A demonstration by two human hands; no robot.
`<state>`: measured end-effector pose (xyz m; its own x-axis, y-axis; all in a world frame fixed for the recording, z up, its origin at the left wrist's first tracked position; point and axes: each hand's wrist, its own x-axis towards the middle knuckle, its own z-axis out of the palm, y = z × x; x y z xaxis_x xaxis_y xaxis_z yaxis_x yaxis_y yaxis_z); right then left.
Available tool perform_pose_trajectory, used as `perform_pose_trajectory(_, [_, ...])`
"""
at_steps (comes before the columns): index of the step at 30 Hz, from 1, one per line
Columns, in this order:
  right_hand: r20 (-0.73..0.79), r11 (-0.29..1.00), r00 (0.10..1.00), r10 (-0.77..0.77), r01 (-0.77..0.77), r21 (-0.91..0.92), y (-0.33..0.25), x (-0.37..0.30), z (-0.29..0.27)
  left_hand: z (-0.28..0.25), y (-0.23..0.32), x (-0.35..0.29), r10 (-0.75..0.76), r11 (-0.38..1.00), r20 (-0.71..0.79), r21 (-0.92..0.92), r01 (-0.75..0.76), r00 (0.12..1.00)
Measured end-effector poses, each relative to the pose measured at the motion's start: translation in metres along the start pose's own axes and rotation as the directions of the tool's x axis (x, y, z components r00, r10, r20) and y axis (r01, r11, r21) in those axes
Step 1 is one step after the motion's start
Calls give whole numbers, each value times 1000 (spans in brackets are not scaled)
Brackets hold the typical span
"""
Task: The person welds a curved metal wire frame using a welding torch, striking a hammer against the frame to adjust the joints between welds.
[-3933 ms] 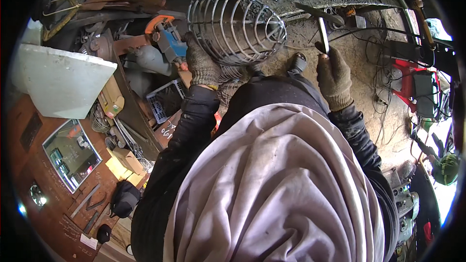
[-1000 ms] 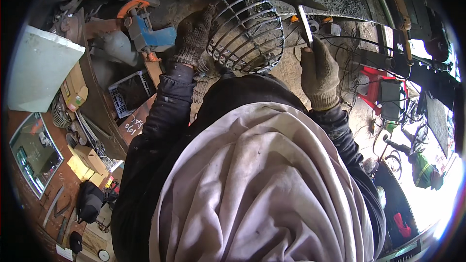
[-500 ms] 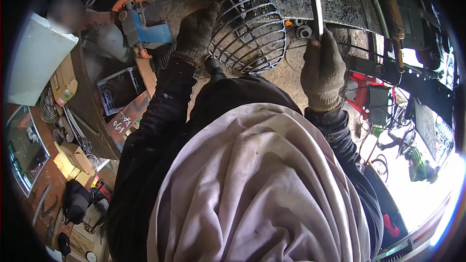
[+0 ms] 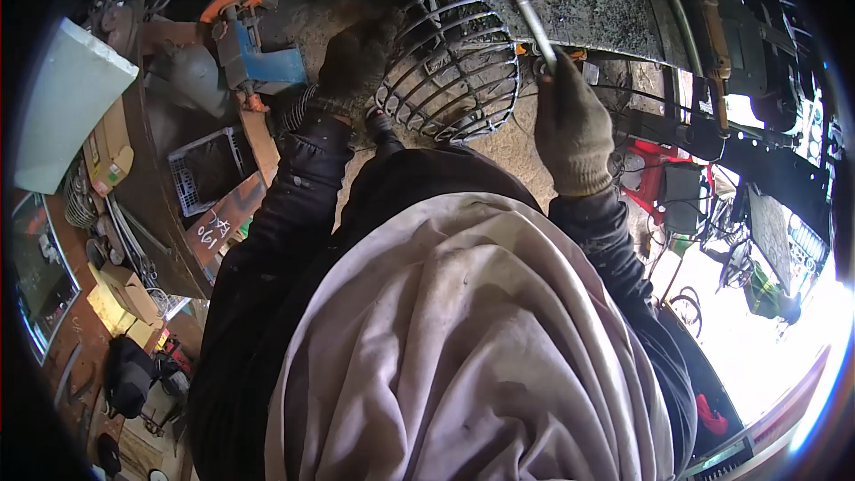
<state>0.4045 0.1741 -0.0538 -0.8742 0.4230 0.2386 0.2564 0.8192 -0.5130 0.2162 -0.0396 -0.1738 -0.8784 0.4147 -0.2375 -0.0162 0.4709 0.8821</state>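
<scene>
My gloved left hand (image 4: 356, 52) is closed at the left side of a rounded cage of welded metal rods (image 4: 456, 67), whose curved bars stand over the floor in front of me. The glove hides just where the fingers meet the rods. Gloved too, my right hand (image 4: 574, 120) is wrapped round the pale metal handle of a chipping hammer (image 4: 536, 31). The hammer's long dark head is blurred and lies at the upper right of the cage, by the workbench edge. Whether it touches a rod I cannot tell.
A dark, grimy workbench (image 4: 579, 13) with metal rods on it lies beyond the hammer. To the left stand a blue and orange clamp-like tool (image 4: 254, 58) and a plastic crate (image 4: 209, 169). A red stool (image 4: 643, 174) is at the right. My shoe (image 4: 383, 127) is beside the cage.
The chipping hammer has swung down and to the left toward the cage, its head now blurred. My right hand has shifted slightly left. My left hand stays at the cage.
</scene>
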Motion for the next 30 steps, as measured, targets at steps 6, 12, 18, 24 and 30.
perform_pose_trajectory(6, [153, 987, 987, -52, 73, -140, 13, 2, 9, -4, 12, -6, 3, 1000, 6, 11, -3, 1000])
perform_pose_trajectory(12, [136, 992, 991, 5, 12, -129, 0, 6, 2, -2, 2, -9, 47, 999, 15, -20, -46, 999])
perform_pose_trajectory(18, [4, 997, 999, -47, 47, 59, -12, 7, -2, -7, 8, -8, 91, 957, 128, 261, -122, 988])
perform_pose_trajectory(24, [193, 958, 955, 223, -251, 136, 12, 11, -1, 4, -1, -12, 433, 884, -116, 246, -397, 894])
perform_pose_trajectory(30, [-79, 885, 955, 285, -231, 405, 2, 18, -9, 2, 20, -11, 117, 991, -90, -57, -123, 989])
